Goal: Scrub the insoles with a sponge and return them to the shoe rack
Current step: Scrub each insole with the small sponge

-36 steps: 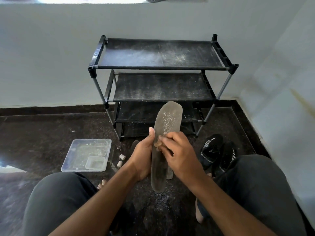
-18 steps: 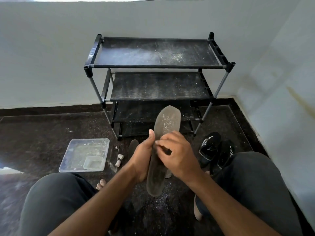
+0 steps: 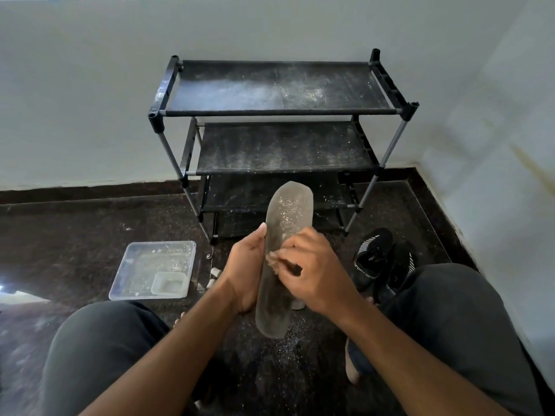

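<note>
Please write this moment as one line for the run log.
step: scrubbing | left hand: holds insole | right hand: presses sponge on insole | shoe rack: no insole

Grey insole (image 3: pixel 282 265), matt and grainy, flecked with pale crumbs just above the fingertips. Behind it the shoe rack (image 3: pixel 279 115): dull black fabric shelves dusted with white specks, smooth grey metal tubes, glossy black plastic corner joints. Left of the fingers, a clear plastic tray (image 3: pixel 129 265), smeared and cloudy. The floor (image 3: pixel 60 235) is dark speckled stone, polished, catching glare. Right of the fingers, black knit shoes (image 3: pixel 381 265), cloth-textured. Walls (image 3: pixel 75 85) painted matt white.
</note>
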`<state>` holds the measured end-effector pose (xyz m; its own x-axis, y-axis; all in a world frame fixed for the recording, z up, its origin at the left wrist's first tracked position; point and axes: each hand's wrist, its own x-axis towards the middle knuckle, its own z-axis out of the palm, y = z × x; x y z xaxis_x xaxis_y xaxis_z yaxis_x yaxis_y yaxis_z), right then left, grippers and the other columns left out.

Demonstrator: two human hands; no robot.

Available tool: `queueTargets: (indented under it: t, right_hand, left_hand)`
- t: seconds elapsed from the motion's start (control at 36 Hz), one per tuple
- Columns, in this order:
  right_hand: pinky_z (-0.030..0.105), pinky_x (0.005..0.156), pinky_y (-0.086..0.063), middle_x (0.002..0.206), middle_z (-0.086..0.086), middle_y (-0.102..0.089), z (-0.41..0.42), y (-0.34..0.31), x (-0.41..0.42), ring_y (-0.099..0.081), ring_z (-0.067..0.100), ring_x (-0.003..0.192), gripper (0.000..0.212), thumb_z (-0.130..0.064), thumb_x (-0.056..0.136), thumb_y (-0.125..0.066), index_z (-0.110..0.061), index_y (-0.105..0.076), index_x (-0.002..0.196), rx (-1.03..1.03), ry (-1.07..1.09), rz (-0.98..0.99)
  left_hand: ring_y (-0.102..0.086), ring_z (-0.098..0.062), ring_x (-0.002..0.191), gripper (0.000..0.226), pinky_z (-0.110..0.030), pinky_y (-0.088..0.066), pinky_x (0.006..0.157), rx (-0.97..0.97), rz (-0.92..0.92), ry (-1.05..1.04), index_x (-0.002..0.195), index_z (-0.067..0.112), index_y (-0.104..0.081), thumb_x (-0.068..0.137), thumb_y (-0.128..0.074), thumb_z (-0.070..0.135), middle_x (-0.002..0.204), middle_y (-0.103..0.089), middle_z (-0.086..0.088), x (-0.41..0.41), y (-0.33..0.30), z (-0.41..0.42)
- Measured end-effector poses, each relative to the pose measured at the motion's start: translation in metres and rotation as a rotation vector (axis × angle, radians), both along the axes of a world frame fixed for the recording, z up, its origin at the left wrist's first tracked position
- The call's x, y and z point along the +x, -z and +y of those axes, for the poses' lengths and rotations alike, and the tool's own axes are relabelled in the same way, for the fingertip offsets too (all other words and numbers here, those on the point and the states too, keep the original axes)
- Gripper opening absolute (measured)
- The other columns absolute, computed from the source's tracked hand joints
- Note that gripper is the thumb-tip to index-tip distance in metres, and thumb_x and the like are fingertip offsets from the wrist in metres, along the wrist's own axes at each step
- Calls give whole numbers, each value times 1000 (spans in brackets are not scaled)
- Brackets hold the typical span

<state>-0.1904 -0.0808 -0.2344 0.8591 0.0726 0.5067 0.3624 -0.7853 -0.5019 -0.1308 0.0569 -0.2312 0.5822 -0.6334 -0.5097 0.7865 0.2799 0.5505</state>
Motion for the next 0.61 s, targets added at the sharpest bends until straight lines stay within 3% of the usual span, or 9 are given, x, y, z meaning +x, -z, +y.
queueTargets:
  t: [0.11,0.17,0.25,0.36,0.42,0.5,0.56,0.61]
  right_hand:
    - [44,74,-48,88,-4,-69,-8,-5,6,-57,20,88,15,-23,90,-71,-13,-79,98,0,182,-83]
    - [46,74,-51,88,-3,-70,-7,-3,9,-57,21,88,14,-20,88,-74,-11,-79,98,39,236,-51]
    - [44,76,-52,86,-3,-69,6,-3,3,-55,18,88,14,-21,87,-73,-10,-79,93,83,118,56]
    - [28,78,-50,82,-7,-70,14,-14,-10,-55,12,88,7,-12,81,-78,-13,-81,87,153,-109,170]
    - [22,81,-47,83,-7,-70,11,-17,-9,-55,11,87,8,-11,82,-79,-12,-81,90,159,-65,117]
    - [27,81,-48,85,-3,-69,6,-12,0,-54,15,86,10,-15,85,-78,-10,-80,94,82,69,37]
    - [36,79,-49,83,-4,-68,9,-9,1,-54,16,85,10,-18,85,-77,-12,-80,92,45,38,60]
    - [37,77,-49,80,-7,-68,14,-9,-5,-53,13,86,8,-16,81,-77,-15,-81,87,79,-79,144]
  left_hand:
    - [-66,-32,102,65,-46,-50,93,11,-5,25,134,6,-65,106,-33,55,118,-68,-20,-3,5,-3]
    - [-66,-31,100,63,-44,-49,95,15,10,45,131,6,-67,106,-35,54,113,-70,-19,-6,9,-6]
    - [-70,-32,101,65,-47,-52,95,5,2,57,125,5,-70,106,-34,55,112,-72,-21,-7,7,-7]
    - [-56,-34,135,68,-46,-35,120,-5,-34,17,141,0,-57,109,-27,52,142,-59,-24,1,3,-1]
    - [-56,-35,134,67,-46,-43,113,-16,-23,0,140,1,-59,108,-30,52,141,-60,-24,4,2,1]
    - [-66,-34,117,64,-47,-51,100,-12,-22,-1,129,5,-69,107,-34,54,127,-68,-22,5,3,0]
    - [-60,-34,128,67,-48,-43,112,4,-36,3,137,2,-62,107,-32,54,137,-63,-23,5,6,-1]
    - [-50,-35,140,69,-47,-31,122,-3,-40,1,144,0,-54,108,-28,54,147,-55,-24,6,9,-1]
